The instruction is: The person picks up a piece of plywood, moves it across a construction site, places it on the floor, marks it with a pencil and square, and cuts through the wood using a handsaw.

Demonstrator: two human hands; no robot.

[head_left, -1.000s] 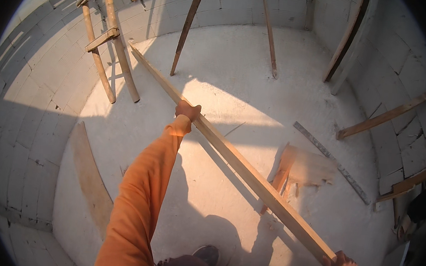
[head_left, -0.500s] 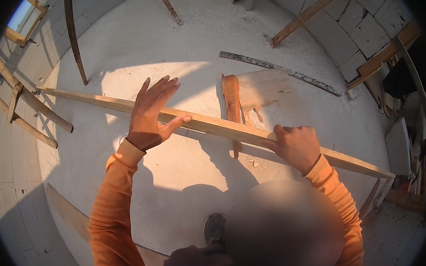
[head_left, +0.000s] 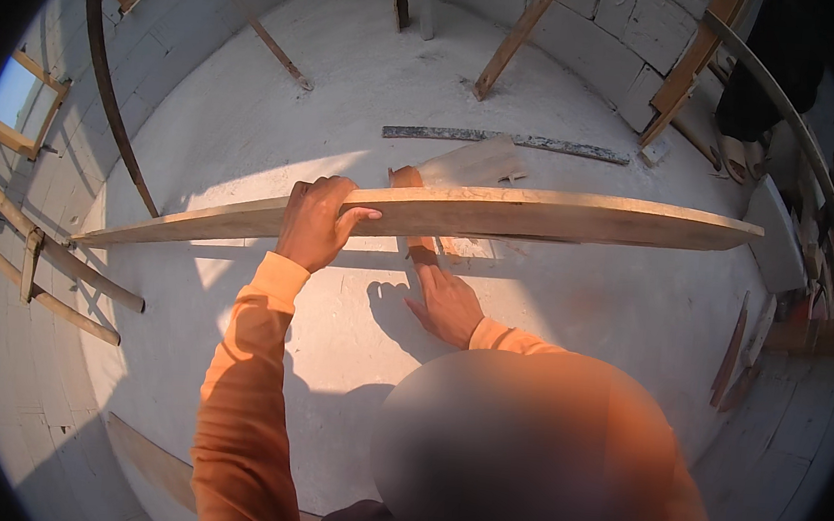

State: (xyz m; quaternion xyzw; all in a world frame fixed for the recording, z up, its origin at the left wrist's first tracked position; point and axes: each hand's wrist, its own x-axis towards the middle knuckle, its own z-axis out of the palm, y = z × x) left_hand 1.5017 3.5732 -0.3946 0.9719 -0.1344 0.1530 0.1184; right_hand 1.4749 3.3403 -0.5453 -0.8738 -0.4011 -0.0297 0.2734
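Observation:
A long wooden plank point(head_left: 528, 220) spans the view, its broad side turned partly toward me. My left hand point(head_left: 320, 222) is closed over its upper edge, left of the middle, with the thumb along the near side. Below the plank, my right hand point(head_left: 448, 307) stretches out with thumb apart, its fingertips at the near end of a reddish-brown wood strip point(head_left: 422, 251). Whether they touch the strip I cannot tell. The plank hides the strip's middle, and beyond it lies a pale, broken-edged board point(head_left: 474, 162).
A dark, speckled bar point(head_left: 505, 142) lies farther off on the concrete floor point(head_left: 324, 327). Wooden props point(head_left: 521, 38) lean around the block walls. Curved poles point(head_left: 58, 218) stand at left; boards and scraps point(head_left: 781, 235) crowd the right. A blurred oval covers the lower middle.
My right hand has let go of the plank and moved left, below it. The plank's right end has risen and its broad side has turned into view. My left hand has closed on it.

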